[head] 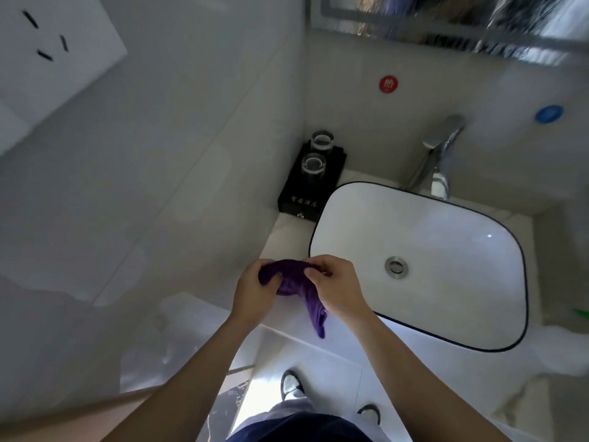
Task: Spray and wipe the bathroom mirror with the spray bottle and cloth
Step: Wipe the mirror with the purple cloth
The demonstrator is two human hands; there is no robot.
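Note:
A purple cloth (294, 282) is bunched between both hands above the counter's left end, one corner dangling down. My left hand (255, 291) grips its left side and my right hand (338, 288) pinches its right side. The bathroom mirror (446, 23) runs along the top edge of the view, blurred. At the far right edge a small green thing (581, 312) peeks in; I cannot tell what it is. No spray bottle is clearly visible.
A white basin with a dark rim (318, 231) fills the counter to the right of my hands. A chrome tap (441, 161) stands behind it. A black tray (302, 199) with two glasses sits in the left corner. A tiled wall rises on the left.

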